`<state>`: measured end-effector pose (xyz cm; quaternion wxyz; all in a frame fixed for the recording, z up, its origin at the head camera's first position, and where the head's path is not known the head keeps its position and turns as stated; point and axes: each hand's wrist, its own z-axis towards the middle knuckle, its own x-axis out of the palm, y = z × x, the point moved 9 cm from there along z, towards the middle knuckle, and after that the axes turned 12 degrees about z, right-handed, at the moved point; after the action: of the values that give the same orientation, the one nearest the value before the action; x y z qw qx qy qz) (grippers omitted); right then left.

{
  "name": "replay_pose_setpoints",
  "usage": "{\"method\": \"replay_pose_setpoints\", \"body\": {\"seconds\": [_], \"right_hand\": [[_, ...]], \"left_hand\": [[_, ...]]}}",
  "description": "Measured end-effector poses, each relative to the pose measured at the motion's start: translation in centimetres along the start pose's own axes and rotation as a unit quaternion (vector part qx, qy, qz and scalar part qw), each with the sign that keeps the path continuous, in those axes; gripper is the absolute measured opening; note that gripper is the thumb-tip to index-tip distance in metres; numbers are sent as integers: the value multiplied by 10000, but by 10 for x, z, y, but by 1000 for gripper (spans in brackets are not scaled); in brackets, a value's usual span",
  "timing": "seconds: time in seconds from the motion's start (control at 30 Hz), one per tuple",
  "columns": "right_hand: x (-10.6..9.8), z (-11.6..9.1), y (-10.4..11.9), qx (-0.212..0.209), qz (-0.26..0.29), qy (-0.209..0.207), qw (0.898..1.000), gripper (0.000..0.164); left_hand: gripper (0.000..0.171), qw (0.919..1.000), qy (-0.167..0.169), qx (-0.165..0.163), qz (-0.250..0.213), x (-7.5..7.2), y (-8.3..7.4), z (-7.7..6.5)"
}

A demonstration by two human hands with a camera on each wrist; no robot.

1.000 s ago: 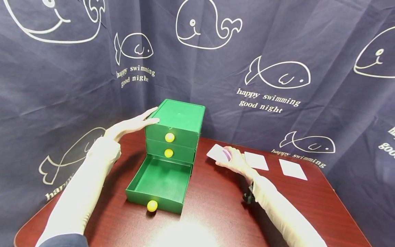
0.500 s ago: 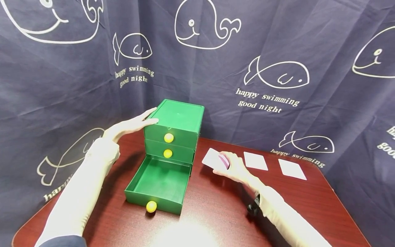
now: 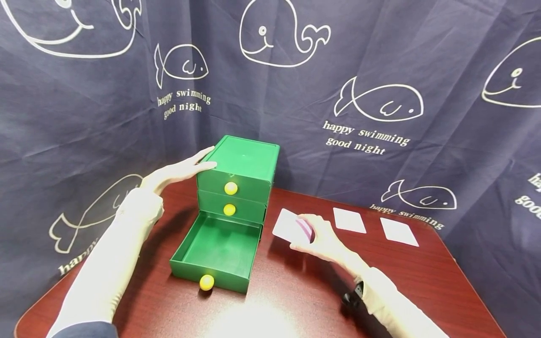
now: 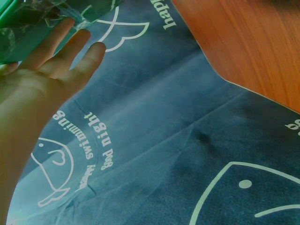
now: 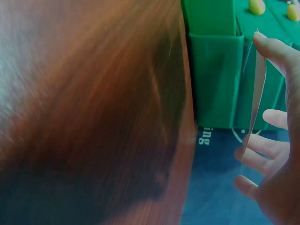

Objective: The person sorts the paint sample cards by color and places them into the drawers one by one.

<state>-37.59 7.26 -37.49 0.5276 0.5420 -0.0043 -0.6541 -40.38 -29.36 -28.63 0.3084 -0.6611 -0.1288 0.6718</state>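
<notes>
A small green drawer cabinet [image 3: 245, 157] with yellow ball knobs stands left of the table's middle. Its bottom drawer [image 3: 245, 263] is pulled out, and nothing lies in it. My left hand [image 3: 175, 172] rests at the cabinet's upper left edge, fingers extended; the left wrist view shows the spread fingers [image 4: 80, 72] against its side. Between thumb and fingertips, my right hand [image 3: 325, 240] pinches a white card [image 3: 284, 226] with purple stripes near its right end. Seen edge-on in the right wrist view, the card [image 5: 258, 89] looks thin and slightly bowed, above the table.
Two more white cards, a nearer one [image 3: 349, 220] and a farther one [image 3: 399, 232], lie flat at the table's right rear. A dark blue curtain [image 3: 296, 103] with whale and fish drawings hangs behind the reddish-brown table [image 3: 304, 300].
My right hand has lifted the striped card and drawn it left and a little toward me, turning it slightly. The left hand and the cabinet have stayed put.
</notes>
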Motion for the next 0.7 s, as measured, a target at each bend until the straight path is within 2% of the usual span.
{"method": "replay_pose_setpoints", "body": {"seconds": [0.37,0.7], "right_hand": [[9,-10,36,-750,38,134,9971,72],[23,-8,55,-947,-60,402,9947,76]], "left_hand": [[76,9999,-13,-104,31,1,3,0],[74,9999,-20,-148,45,0,7,3]]}}
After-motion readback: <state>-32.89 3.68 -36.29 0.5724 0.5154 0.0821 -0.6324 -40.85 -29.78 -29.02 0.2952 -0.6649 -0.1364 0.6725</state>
